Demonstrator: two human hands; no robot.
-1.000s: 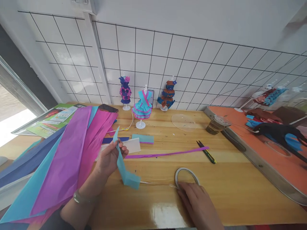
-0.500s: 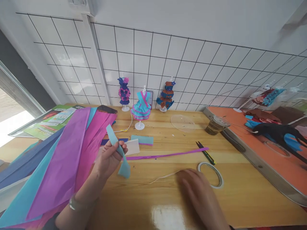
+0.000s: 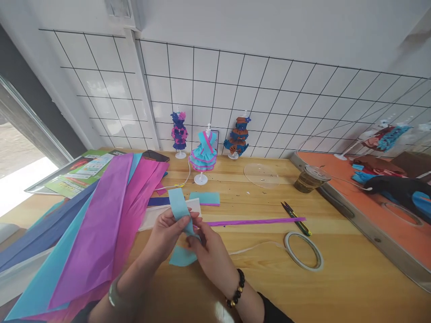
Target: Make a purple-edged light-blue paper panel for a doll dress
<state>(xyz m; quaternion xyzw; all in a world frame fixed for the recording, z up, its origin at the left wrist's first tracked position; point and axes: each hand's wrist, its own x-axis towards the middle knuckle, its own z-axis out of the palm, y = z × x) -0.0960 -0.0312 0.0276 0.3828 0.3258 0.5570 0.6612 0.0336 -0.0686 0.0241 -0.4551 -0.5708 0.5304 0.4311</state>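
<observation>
Between my hands is a light blue crepe paper strip (image 3: pixel 178 204), its upper end standing up and its lower end curling down over the table. My left hand (image 3: pixel 171 229) pinches it near the middle, thumb in front. Just below, my right hand (image 3: pixel 210 249) grips the same strip with thumb and fingers. Behind the hands lie a folded light blue paper piece (image 3: pixel 207 198) with a pink edge and a white paper piece (image 3: pixel 151 217). A thin purple paper strip (image 3: pixel 256 221) stretches to the right of my fingers.
Long crepe paper sheets (image 3: pixel 90 233) cover the left side. A tape roll (image 3: pixel 305 251), thread snips (image 3: pixel 296 219) and a lidded cup (image 3: pixel 311 178) are on the right. A small stand with a blue paper dress (image 3: pixel 204 152) is at the back, between two other dressed stands.
My right hand has moved left from beside the tape roll and now grips the blue strip together with my left hand. The view has shifted slightly.
</observation>
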